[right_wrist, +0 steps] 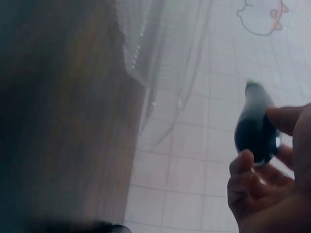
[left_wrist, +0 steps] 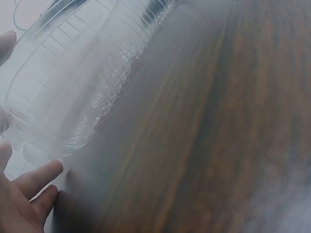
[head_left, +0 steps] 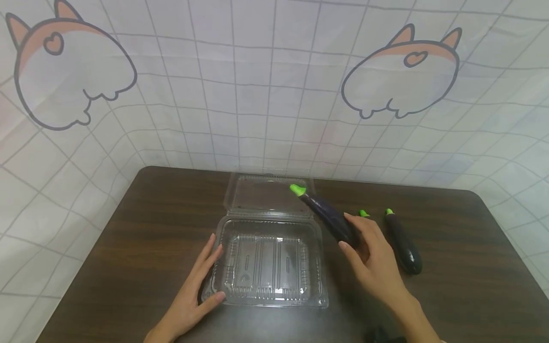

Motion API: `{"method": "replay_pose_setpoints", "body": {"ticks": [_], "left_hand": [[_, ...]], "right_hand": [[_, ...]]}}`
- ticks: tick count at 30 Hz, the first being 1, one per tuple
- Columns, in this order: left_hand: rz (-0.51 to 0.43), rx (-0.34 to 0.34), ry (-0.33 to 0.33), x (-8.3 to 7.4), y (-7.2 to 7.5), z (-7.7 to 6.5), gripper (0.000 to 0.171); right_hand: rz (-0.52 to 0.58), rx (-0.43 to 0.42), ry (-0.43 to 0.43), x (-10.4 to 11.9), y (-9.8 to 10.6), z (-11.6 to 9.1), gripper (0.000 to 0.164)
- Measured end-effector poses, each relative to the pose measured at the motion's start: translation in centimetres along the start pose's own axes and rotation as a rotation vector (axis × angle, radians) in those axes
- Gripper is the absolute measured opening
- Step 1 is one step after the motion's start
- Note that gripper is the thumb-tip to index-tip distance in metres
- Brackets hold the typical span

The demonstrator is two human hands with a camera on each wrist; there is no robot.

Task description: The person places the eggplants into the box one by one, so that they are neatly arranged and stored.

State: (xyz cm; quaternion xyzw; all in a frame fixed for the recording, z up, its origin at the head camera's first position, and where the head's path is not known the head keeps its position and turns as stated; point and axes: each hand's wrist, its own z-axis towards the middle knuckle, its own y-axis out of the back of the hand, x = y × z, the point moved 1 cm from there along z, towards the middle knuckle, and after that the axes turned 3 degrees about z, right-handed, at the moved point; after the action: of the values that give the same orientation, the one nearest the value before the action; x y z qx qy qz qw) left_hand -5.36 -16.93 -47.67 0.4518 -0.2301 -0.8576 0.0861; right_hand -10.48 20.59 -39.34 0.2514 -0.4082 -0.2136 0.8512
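A dark purple eggplant [head_left: 328,214] with a bright green stem is pinched by its thick end in my right hand [head_left: 373,257]. It is held up beside the clear plastic box, its stem toward the raised lid. In the right wrist view the eggplant [right_wrist: 255,126] sits between thumb and fingers. My left hand [head_left: 193,286] touches the left edge of the clear box [head_left: 268,302], fingers spread along the rim. The box stands with its lid [head_left: 270,193] folded back behind it. In the left wrist view the fingers [left_wrist: 41,177] lie by the box wall [left_wrist: 73,82].
Another eggplant [head_left: 403,243] lies on the dark wooden table [head_left: 128,267] to the right. Next to it a green stem [head_left: 363,213] shows, the rest hidden behind my right hand. A dark object [head_left: 381,336] sits at the front edge. Behind hangs a white gridded cloth [head_left: 257,95].
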Motion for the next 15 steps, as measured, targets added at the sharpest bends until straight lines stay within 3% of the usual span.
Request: {"method": "replay_pose_setpoints", "body": {"ticks": [5, 11, 15], "left_hand": [[0.007, 0.0, -0.002, 0.1, 0.0, 0.0, 0.082], [0.006, -0.008, -0.018, 0.2, 0.0, 0.0, 0.082], [0.005, -0.011, -0.022, 0.1, 0.0, 0.0, 0.081]], "right_hand": [[0.023, 0.065, 0.071, 0.0, 0.0, 1.0, 0.061], [0.065, 0.221, 0.107, 0.0, -0.5, 1.8, 0.063], [0.075, 0.274, 0.143, 0.0, -1.3, 2.1, 0.059]]}}
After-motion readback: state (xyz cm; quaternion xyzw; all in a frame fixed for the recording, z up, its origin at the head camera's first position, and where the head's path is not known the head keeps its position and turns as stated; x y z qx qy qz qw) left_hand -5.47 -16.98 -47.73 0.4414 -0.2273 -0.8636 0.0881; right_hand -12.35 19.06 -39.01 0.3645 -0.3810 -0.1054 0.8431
